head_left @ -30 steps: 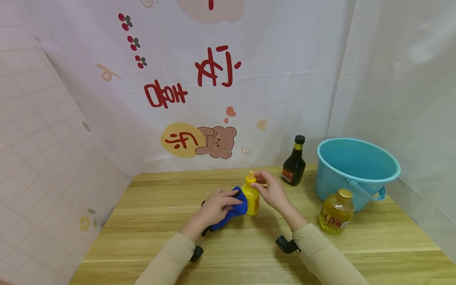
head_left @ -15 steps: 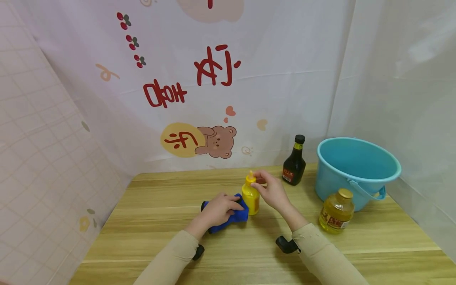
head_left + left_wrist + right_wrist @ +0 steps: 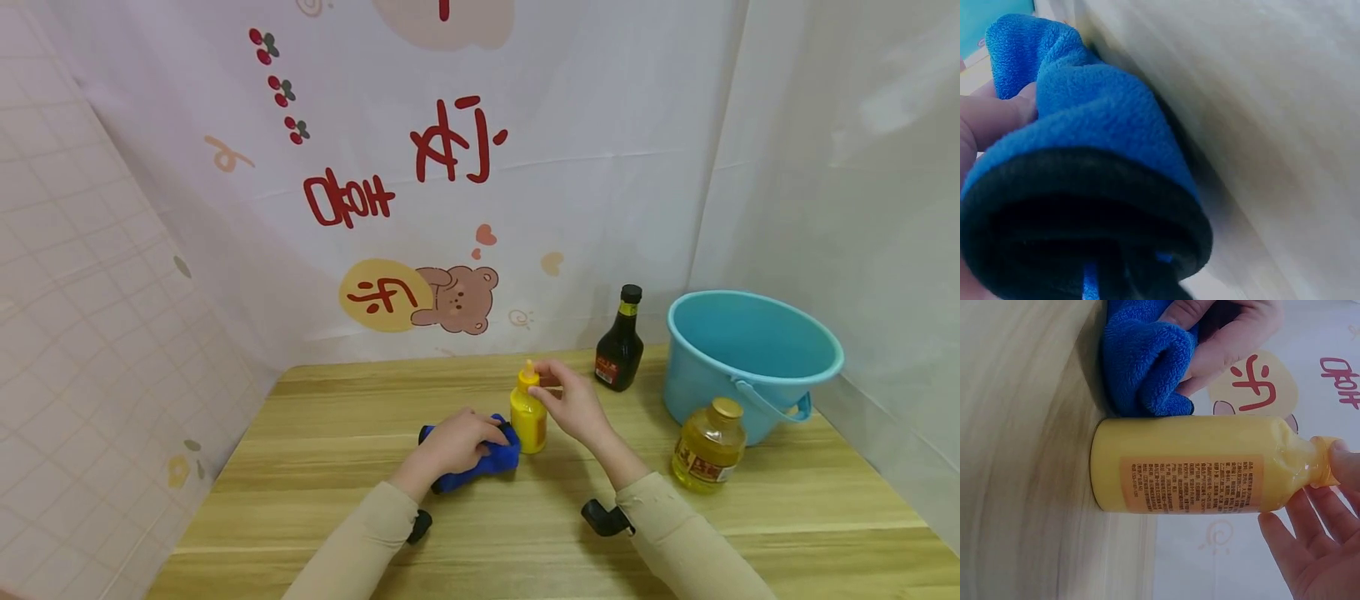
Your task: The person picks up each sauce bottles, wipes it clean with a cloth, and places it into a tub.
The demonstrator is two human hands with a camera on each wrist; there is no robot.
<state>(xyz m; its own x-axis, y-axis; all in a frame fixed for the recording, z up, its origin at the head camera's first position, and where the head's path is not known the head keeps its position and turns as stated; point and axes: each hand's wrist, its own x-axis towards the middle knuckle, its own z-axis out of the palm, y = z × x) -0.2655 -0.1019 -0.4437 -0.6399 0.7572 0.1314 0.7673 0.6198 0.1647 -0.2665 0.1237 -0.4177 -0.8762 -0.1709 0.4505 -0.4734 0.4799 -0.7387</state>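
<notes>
A yellow squeeze bottle (image 3: 529,423) with a pointed nozzle stands upright on the wooden table. My right hand (image 3: 576,407) pinches it at the cap between thumb and fingers; the right wrist view shows the thumb on the yellow cap (image 3: 1324,461) and small print on the label. My left hand (image 3: 459,444) grips a folded blue cloth (image 3: 491,463) with black edging, just left of the bottle. In the right wrist view the cloth's folded end (image 3: 1147,362) lies against the bottle's side, low down. The left wrist view shows the bunched cloth (image 3: 1097,112) between the fingers.
Behind and right of my right hand stands a dark sauce bottle (image 3: 619,343) with a black cap. Farther right is a light blue bucket (image 3: 697,367), with a jar of yellow oil (image 3: 708,450) in front of it. A printed white curtain (image 3: 585,208) hangs along the table's back edge.
My left hand has moved the cloth down the bottle's side, from around mid-height toward its base. The right hand stays at the cap and the bottle has not moved.
</notes>
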